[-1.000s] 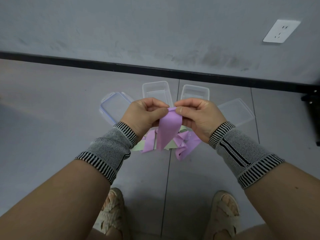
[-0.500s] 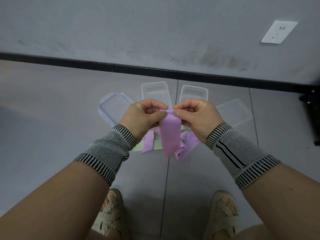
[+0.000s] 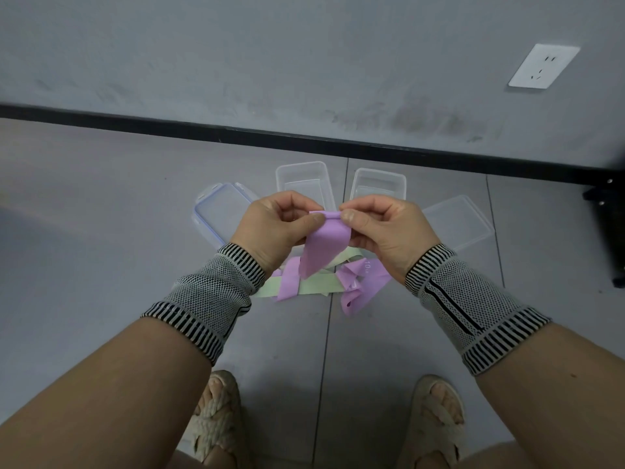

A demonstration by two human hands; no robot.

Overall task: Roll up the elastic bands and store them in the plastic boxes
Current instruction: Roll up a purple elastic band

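Purple elastic band point(image 3: 324, 245) pinched at its rolled top edge btwn left hand point(image 3: 275, 228) & right hand point(image 3: 389, 233), fingers curled, held above floor. Loose bands point(image 3: 358, 282) lie below; two clear plastic boxes point(image 3: 301, 177) beyond.

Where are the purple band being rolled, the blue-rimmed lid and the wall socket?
Purple band point(image 3: 325, 243), head view, on the flat hanging strip.
Blue-rimmed lid point(image 3: 221, 211), head view, on its clear panel.
Wall socket point(image 3: 544, 66), head view, on the plate's middle.

lilac band point(image 3: 325, 245), seemingly pale-green bands point(image 3: 314, 285), striped grey wristbands point(image 3: 216, 296)
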